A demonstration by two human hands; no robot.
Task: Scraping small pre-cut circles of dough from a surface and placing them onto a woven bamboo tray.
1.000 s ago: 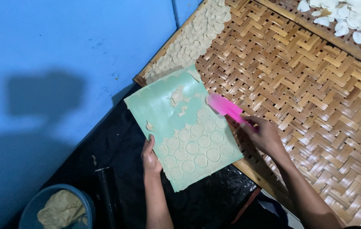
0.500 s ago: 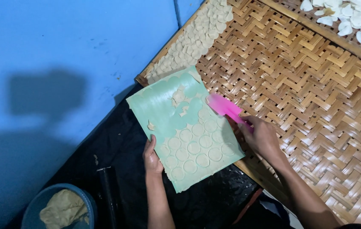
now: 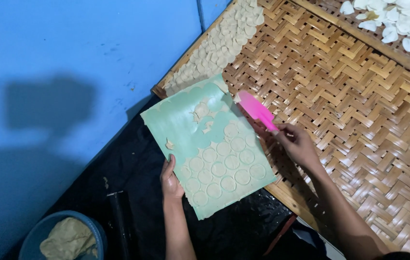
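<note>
Dough scraps fill a blue bowl [image 3: 65, 238] at far left; the left hand [image 3: 171, 180] pinches the lower edge of a green board [image 3: 181, 120] whose upper half is already cleared. Cut dough rounds [image 3: 224, 166] still cover its lower half, and the right hand [image 3: 299, 144] grips a pink scraper [image 3: 257, 110] over the woven bamboo tray [image 3: 340, 96], where lifted rounds line the left rim

A woven bamboo tray [image 3: 349, 110] carries overlapping dough rounds [image 3: 219, 45] along its left edge, beside the blue wall.

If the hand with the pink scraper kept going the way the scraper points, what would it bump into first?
Probably the dough rounds laid along the woven tray's edge; the right hand aims its pink scraper up-left there. Height above the tray is unclear.
</note>
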